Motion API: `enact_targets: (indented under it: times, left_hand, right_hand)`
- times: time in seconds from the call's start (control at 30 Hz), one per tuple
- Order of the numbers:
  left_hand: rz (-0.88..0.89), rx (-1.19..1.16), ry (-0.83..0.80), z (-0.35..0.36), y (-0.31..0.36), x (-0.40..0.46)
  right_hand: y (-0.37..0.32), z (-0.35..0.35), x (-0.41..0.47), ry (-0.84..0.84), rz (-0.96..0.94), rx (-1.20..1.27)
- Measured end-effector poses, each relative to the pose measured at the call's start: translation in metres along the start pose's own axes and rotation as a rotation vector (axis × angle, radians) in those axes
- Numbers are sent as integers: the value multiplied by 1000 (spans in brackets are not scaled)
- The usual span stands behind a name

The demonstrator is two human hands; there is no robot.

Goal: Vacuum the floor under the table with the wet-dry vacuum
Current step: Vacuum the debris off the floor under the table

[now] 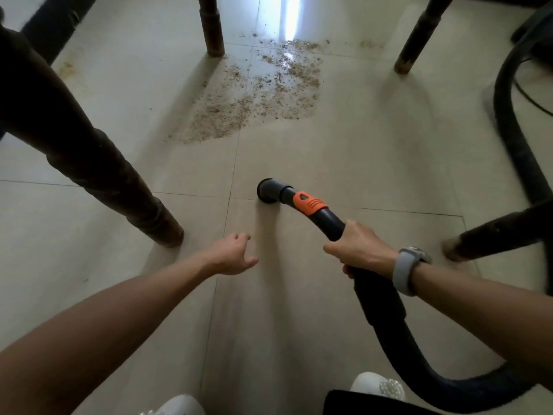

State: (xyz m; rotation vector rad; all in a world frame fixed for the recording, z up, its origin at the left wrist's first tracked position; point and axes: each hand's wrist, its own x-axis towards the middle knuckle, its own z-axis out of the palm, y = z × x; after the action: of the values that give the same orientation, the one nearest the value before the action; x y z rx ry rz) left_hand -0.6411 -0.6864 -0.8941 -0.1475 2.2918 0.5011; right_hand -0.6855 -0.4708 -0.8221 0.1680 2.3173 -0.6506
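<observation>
Right hand [360,248] grips the black vacuum hose [386,310], fingers wrapped round it just behind the orange collar [309,202]. Nozzle [268,190] sits low over the pale tiled floor [344,151] — contact unclear. Left hand [235,254] hangs free, fingers loosely curled, holding nothing. Sawdust patch [254,94] lies beyond the nozzle, well apart, between dark table legs [213,28].

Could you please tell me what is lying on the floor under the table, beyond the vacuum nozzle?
A patch of sawdust-like debris lies on the tiles between the far table legs, ahead of the nozzle. Nothing visibly covers it.
</observation>
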Motion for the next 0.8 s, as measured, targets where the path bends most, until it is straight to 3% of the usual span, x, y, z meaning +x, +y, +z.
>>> enact_targets:
  times: [0.23,0.4,0.53,0.7,0.8]
  left_hand:
    - [-31,10,58,-12,-6,3]
    - [-77,-36,104,-19,-13,0]
    - [-114,-107,177,-27,-22,-1]
    - [-81,-279,337,-35,-28,-4]
    - [-85,-563,375,-44,-32,-3]
  right_hand:
    - [12,-18,14,157,71,148]
    - [-14,4,15,-93,-35,101]
    - [-39,5,42,-1,-60,148]
    - [-74,15,73,65,-78,214]
    - [-92,35,74,-36,-134,177]
